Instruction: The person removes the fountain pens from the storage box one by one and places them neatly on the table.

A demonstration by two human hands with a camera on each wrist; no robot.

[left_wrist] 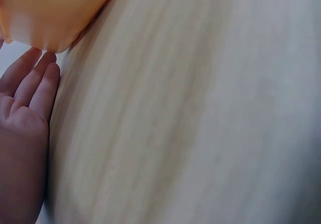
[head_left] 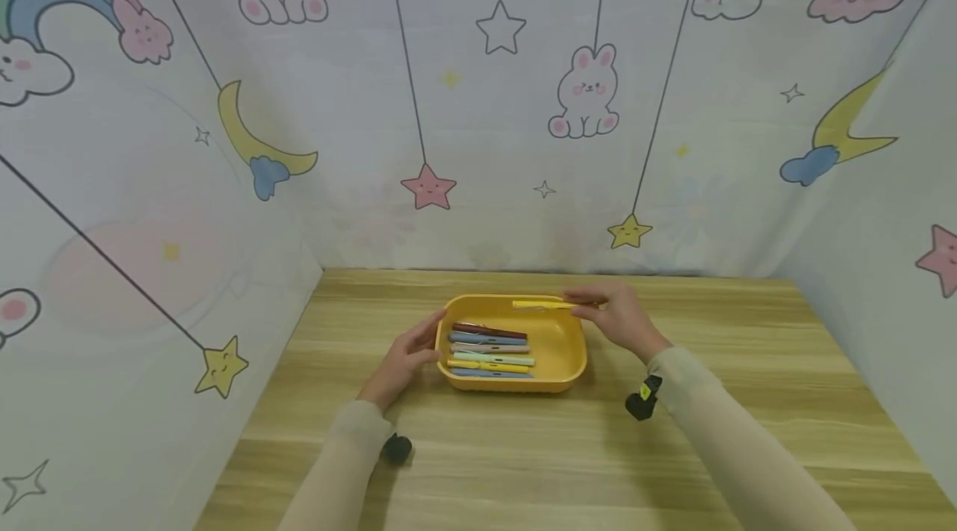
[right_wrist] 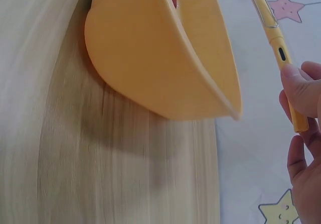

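A yellow fountain pen [right_wrist: 279, 50] with a metal clip is pinched between the thumb and fingers of my right hand [head_left: 617, 319]. In the head view the pen is over the back right of a yellow plastic basket [head_left: 559, 385]. Capped pens lie side by side in the basket's left half: a dark red pen [head_left: 489, 331], a pale green pen [head_left: 493, 359], another yellow pen [head_left: 489, 366] and several blue or pinkish ones. My left hand [head_left: 404, 361] rests against the basket's left end; its fingers [left_wrist: 45, 86] are extended at the wall in the left wrist view.
The basket stands on a wood-grain table [head_left: 523, 464], near its back edge. A pale cloth [head_left: 508, 223] printed with stars, rabbits and rainbows hangs behind and along both sides. A small black device [head_left: 641, 400] is strapped at the right wrist, and another [head_left: 398, 449] at the left.
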